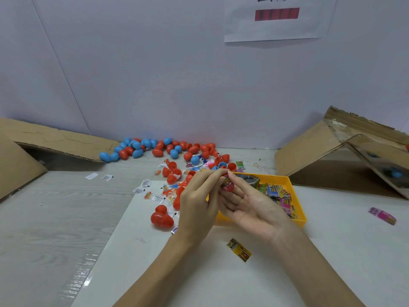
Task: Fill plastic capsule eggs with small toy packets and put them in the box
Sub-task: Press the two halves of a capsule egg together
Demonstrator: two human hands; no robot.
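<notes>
Right, far left there's a flattened cardboard box lying open against the wall, then a row of closed blue and red capsule eggs along the back of the table. Nearer the middle, loose white packets and open red egg halves are scattered, with one hinged-open red egg lying on the white sheet just left of the hands. Left hand and right hand are together above the yellow tray: left fingertips pinch the top of a printed toy packet, right hand is palm-up with fingers curled under a red egg half, thumb against its side. Packet looks upright, long axis roughly vertical, lower end going into the cup; cup's open mouth faces up and slightly toward the left hand, though fingers hide the rim so I can't confirm seating. Handling guess: egg shell is light, stiff, smooth plastic, likely slippery, so cradle it around the belly rather than the rim; packet is thin, light foil that will buckle, so push from the top edge, folding it if it's longer than the cavity. Tray holds more coloured packets. One yellow packet lies near the wrists, a pink one well apart to the right. Far right, the tipped cardboard box appears to hold finished eggs, blurred.
</notes>
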